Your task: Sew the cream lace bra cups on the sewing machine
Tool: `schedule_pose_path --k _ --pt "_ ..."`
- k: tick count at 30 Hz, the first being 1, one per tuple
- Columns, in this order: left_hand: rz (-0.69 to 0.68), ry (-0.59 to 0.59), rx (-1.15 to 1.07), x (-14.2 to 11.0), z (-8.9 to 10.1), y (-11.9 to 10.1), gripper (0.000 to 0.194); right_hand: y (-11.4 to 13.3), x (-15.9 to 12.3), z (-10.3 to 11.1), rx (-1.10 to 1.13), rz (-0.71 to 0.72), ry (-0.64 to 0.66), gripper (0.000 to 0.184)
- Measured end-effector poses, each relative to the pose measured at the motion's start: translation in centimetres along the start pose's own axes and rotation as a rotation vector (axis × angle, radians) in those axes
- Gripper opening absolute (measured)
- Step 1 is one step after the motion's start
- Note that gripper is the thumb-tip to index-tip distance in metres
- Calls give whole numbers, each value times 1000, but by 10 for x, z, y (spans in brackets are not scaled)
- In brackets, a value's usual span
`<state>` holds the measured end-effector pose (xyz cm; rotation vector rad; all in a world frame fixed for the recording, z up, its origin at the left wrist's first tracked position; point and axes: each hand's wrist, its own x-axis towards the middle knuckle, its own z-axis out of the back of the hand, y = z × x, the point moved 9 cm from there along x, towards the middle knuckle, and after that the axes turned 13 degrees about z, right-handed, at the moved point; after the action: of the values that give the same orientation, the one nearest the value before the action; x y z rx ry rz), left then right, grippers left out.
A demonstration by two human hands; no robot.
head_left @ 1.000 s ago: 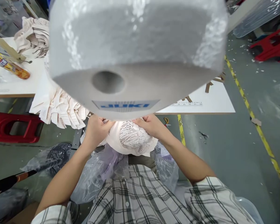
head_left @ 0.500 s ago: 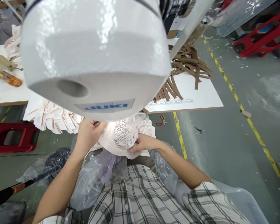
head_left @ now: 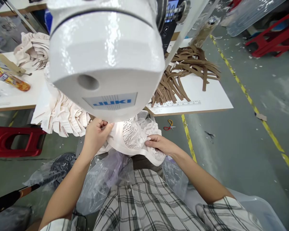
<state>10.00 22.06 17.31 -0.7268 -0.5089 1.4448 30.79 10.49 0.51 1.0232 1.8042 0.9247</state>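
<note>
Under the head of a white sewing machine (head_left: 108,54) lies a pale pink lace bra (head_left: 132,136), its cup and band spread toward me. My left hand (head_left: 97,131) pinches the bra's left edge close below the machine head. On the other side, my right hand (head_left: 162,144) grips the lace near the right end, thumb on top and fingers partly hidden by the fabric. The machine head covers the needle area and the far part of the bra. A stack of pale pink fabric pieces (head_left: 66,117) hangs over the table edge, left of my left hand.
Brown fabric strips (head_left: 190,64) and a ruler (head_left: 175,104) lie on the right tabletop. Small scissors (head_left: 170,125) are on the floor beyond it. A red stool (head_left: 16,141) stands left, a clear plastic bag (head_left: 101,183) hangs at my lap, and a bottle (head_left: 11,78) lies on the left table.
My right hand has moved right along the bra, drawing its right end outward and flatter. My left hand keeps its pinch. The camera view has shifted, showing more behind the machine head.
</note>
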Motion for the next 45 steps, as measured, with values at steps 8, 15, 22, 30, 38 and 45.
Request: schedule_pose_path --k 8,15,22,30,38,45 --pt "-714 -238 92 -94 7 -67 26 84 -31 -21 -259 358 112 35" --pt "-663 510 341 -108 -63 -78 30 137 -52 -110 -876 491 585 25" --pt "-90 386 118 -29 -23 -18 34 163 5 -75 -1029 633 203 22" --pt "-35 210 67 8 -11 -15 46 167 43 -54 -881 456 66 30" --pt "-173 153 -37 26 -6 -22 16 169 53 -46 -849 461 32 33" --pt "-221 147 -37 27 -9 -20 16 166 59 -40 -799 506 31 29"
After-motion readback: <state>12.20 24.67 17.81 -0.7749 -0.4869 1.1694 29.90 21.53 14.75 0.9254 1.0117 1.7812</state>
